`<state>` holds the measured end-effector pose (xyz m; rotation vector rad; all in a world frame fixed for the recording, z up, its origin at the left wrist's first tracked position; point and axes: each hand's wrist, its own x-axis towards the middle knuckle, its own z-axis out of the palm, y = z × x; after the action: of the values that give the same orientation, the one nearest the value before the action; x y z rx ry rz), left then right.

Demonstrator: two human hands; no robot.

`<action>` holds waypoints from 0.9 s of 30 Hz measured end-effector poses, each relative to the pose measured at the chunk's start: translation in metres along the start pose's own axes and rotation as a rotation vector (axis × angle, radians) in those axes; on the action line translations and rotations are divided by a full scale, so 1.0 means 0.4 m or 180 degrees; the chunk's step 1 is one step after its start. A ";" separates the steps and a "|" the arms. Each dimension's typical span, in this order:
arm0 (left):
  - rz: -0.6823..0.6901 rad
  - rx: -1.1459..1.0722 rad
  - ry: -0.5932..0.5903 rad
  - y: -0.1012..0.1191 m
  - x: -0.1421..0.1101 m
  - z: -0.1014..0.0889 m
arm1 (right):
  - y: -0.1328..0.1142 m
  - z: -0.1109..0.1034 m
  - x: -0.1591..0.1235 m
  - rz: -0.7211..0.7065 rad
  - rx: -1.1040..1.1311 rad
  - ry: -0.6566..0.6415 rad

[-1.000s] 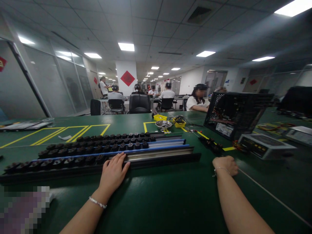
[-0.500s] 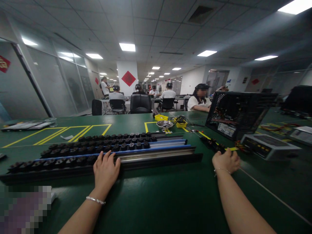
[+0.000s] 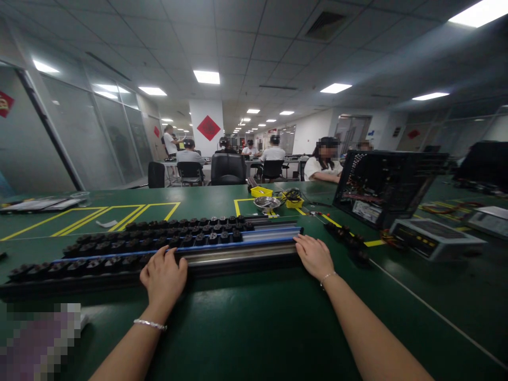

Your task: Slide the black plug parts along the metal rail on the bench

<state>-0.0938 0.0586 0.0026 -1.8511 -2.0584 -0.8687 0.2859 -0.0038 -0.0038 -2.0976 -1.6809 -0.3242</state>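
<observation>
Long slotted rails (image 3: 242, 255) lie side by side on the green table, carrying rows of small black knobbed parts (image 3: 97, 263). My left hand (image 3: 164, 275) is bent over the nearest rail at the right end of its row, fingers curled around a black part mostly hidden beneath them. At the rail's right end, my right hand (image 3: 315, 256) has its fingers over the edge; its thumb is hidden. To the right of that hand, a short line of similar black parts (image 3: 347, 238) lies on the table.
An opened computer case (image 3: 391, 185) stands at the right, behind a power supply unit (image 3: 434, 241). A metal bowl (image 3: 267, 203) and yellow bins (image 3: 261, 191) sit beyond the rails. Across the table sits a person (image 3: 322, 164). A blurred-out object (image 3: 42, 338) lies at the lower left.
My right hand has left the short line of black parts and moved left onto the nearest rail's end. My left hand has shifted slightly left along the rail.
</observation>
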 end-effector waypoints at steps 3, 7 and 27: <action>-0.0001 -0.0023 -0.0021 -0.009 0.007 0.001 | 0.000 -0.007 0.002 0.0041 -0.0066 -0.0086; 0.0145 -0.0092 0.0044 -0.026 0.018 0.010 | -0.002 -0.011 0.003 0.0051 -0.0114 -0.0137; -0.0230 -0.0140 -0.0337 -0.018 0.025 -0.005 | -0.003 -0.002 0.002 0.0016 -0.0125 0.0052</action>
<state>-0.1028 0.0655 0.0077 -1.8943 -2.1987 -0.8577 0.2850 -0.0034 -0.0027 -2.1214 -1.6725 -0.3745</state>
